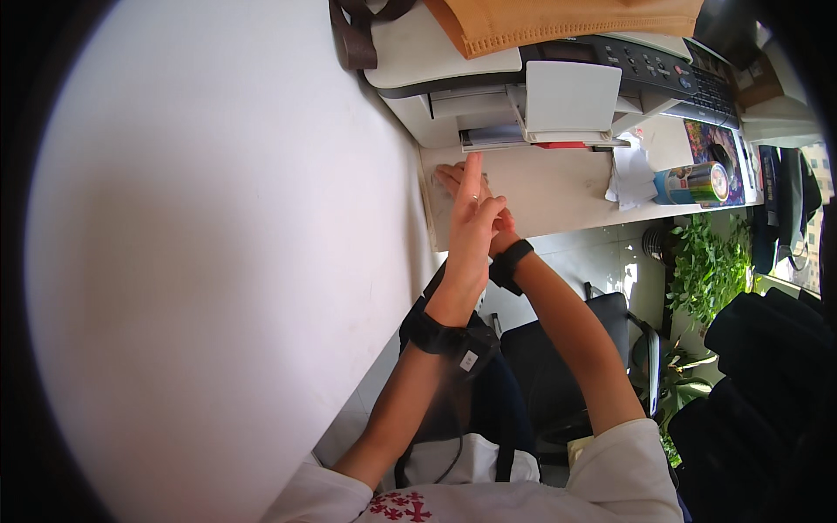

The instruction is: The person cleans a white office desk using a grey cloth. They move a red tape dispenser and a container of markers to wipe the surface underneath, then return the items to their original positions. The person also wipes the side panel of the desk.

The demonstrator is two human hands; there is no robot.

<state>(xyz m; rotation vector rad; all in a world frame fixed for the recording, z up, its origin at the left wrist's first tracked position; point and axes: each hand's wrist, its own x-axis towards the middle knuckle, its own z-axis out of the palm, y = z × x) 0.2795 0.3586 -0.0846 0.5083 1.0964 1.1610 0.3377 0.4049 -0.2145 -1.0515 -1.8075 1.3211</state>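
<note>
My left hand [469,219] is in front of my right, a ring on one finger and its forefinger extended towards the printer. Nothing shows in its grasp. Behind it is my right hand [450,174], mostly covered, with some fingertips showing over the desk's wall-side end. Whether the right hand touches the desk or holds something small is hidden. The hands overlap in view, and contact between them cannot be judged. Both are over the pale desk [562,183], just before a white and black printer [405,114]. Black bands [511,267] circle both wrists.
The white wall [229,229] borders the desk on the left. An orange bag [569,23] rests on the printer. Towards the right are crumpled paper [629,171], a blue can [683,183], a mouse [720,155] and a keyboard [713,95]. A black chair [549,366] stands below.
</note>
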